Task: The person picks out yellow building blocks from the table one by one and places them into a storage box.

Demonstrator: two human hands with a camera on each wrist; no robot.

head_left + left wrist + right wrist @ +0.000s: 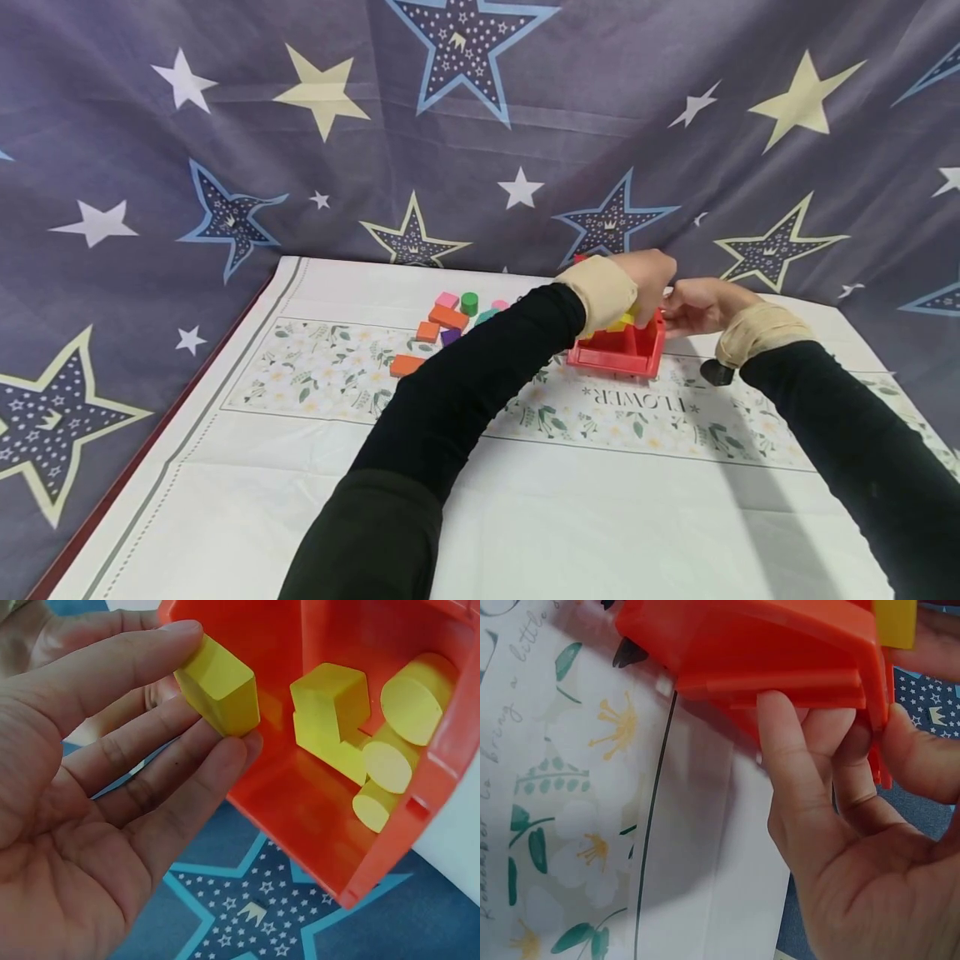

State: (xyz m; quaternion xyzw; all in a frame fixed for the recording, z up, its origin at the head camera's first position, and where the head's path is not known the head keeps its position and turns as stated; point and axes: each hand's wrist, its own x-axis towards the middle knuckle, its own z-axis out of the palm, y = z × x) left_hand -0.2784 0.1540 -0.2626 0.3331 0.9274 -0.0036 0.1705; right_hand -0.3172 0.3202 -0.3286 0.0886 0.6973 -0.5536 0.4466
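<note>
Between the thumb and fingertips of my left hand [112, 787] is a yellow block [225, 694], pinched at the mouth of a red plastic bin [617, 363]. Inside the bin, in the left wrist view, lie a yellow cube-like block [330, 694], a flat yellow piece beneath it and yellow cylinders [420, 697] of differing sizes. My right hand [855, 847] grips the bin's side edge, thumb on one face and fingers on the other. The head view has both hands close together at the bin's right side, the left hand [647, 279] partly covering the contents.
Left of the bin, loose blocks in orange [448, 317], pink, green [469, 303] and purple lie on the table, some behind my left sleeve. A small black object [717, 372] is by my right wrist. A starry curtain [465, 167] hangs along the table's back edge.
</note>
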